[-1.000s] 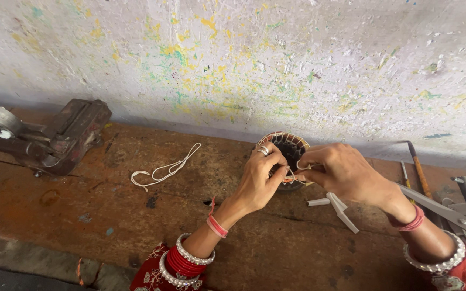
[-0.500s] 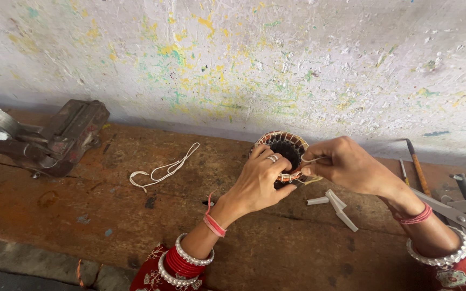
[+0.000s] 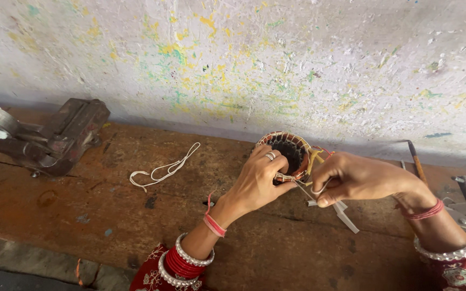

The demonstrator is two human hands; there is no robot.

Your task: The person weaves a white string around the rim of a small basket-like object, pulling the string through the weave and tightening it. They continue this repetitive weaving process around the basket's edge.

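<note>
Left hand [image 3: 257, 180]: grasping round copper-wound motor coil [image 3: 289, 153] | right hand [image 3: 351, 178]: pinching thin pale strip [image 3: 304, 189] beside coil | surface: worn brown wooden bench [image 3: 109, 215]

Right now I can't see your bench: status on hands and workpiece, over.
Left hand steadying round wound coil by its rim. Right hand pinching a thin strip at coil's edge. Loose white cord lies apart, left; nothing in the way.
</note>
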